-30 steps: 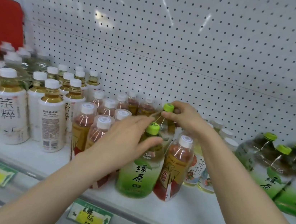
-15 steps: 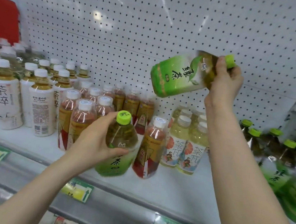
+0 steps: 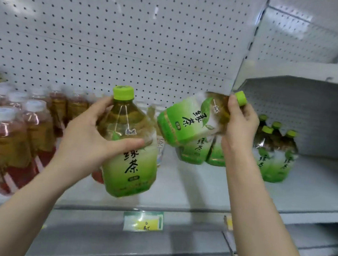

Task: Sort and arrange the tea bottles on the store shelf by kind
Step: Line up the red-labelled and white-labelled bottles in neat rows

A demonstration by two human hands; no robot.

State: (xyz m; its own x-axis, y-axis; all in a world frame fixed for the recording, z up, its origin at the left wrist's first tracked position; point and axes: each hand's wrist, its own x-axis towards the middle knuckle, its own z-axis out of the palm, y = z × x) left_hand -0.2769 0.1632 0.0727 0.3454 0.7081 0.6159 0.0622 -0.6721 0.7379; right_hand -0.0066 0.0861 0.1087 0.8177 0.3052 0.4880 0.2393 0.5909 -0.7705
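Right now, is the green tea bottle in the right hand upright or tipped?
Tipped. The right hand grips the bottle near its green cap, which points up-right while the base swings down-left, clear of the shelf.

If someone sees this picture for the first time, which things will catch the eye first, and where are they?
Two green tea bottles held in the air in front of the shelf stand out first: the left hand holds one nearly upright bottle at the centre, and the right hand holds a second bottle tilted, its green cap up and to the right. On the right stands a group of green-capped bottles; on the left, blurred white-capped reddish tea bottles.
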